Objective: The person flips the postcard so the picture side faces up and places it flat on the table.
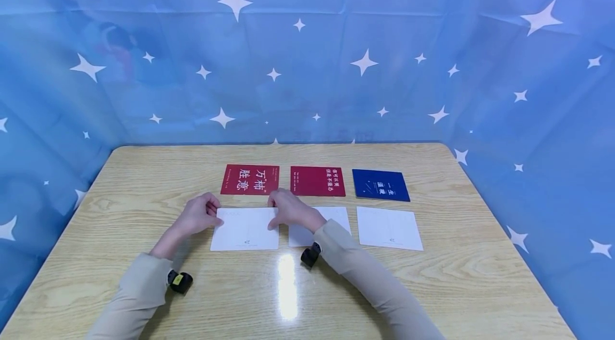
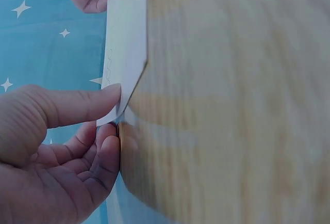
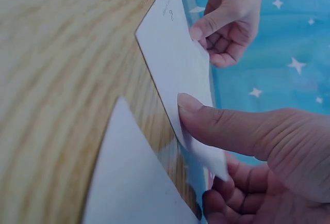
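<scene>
A white postcard (image 1: 245,230) with faint print lies at the left of the front row, its far edge slightly raised in the wrist views. My left hand (image 1: 198,214) pinches its far left corner, the thumb (image 2: 87,105) on top and curled fingers beneath. At the far right corner my right hand (image 1: 290,208) pinches the same postcard, thumb (image 3: 221,126) over the white face. Beneath the right wrist a second white postcard (image 1: 300,236) is partly hidden. Just beyond the hands is a red card (image 1: 235,180) with large white characters.
A middle red card (image 1: 312,182) and a dark blue card (image 1: 370,185) lie in the far row on the wooden table (image 1: 480,276). A third white postcard (image 1: 389,228) lies at the right. Behind the table hangs a blue star-patterned cloth (image 1: 317,78).
</scene>
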`<state>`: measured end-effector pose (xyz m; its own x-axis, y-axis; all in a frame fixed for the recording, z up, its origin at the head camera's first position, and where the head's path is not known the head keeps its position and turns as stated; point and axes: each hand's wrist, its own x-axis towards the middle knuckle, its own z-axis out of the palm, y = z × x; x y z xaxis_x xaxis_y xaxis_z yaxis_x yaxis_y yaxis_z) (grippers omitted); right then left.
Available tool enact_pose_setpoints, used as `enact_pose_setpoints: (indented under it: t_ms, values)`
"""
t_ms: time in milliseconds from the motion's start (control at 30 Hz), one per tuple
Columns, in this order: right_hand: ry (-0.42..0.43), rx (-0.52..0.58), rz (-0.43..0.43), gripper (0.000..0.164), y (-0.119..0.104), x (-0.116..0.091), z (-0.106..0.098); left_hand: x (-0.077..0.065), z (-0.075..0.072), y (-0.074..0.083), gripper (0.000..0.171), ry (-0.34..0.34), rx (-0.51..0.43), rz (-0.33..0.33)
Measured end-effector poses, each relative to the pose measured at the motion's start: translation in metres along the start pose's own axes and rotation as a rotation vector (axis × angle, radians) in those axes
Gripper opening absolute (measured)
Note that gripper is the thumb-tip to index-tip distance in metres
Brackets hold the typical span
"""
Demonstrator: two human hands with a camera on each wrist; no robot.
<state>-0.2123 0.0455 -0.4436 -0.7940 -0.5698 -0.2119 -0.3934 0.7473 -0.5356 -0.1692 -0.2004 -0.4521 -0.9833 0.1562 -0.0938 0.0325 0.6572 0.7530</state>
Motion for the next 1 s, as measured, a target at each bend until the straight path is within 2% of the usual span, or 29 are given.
enact_pose_setpoints:
  t_ms: [200,400,467,667,800,1000]
  values:
    - [-0.006,-0.004,0.03,0.035,-0.001,-0.003,0.0,0.0,-0.002,-0.002,0.034,-0.02,-0.052,0.008]
    - [0.031,-0.007,-0.001,0.028,0.001,-0.005,0.001,-0.002,-0.006,-0.007,0.028,-0.04,-0.118,0.03]
    - [0.044,0.03,-0.016,0.026,0.004,-0.005,0.002,-0.003,-0.008,-0.008,0.027,-0.044,-0.132,0.027]
    - [0.068,0.245,-0.102,0.025,0.013,-0.006,-0.001,-0.004,-0.013,-0.009,0.028,-0.059,-0.213,-0.012]
    - [0.083,0.325,-0.134,0.025,0.014,-0.01,-0.005,-0.005,-0.019,-0.007,0.03,-0.052,-0.261,0.005]
    - [0.128,0.41,-0.153,0.012,0.013,-0.016,-0.011,-0.008,-0.025,-0.002,0.032,-0.047,-0.318,0.049]
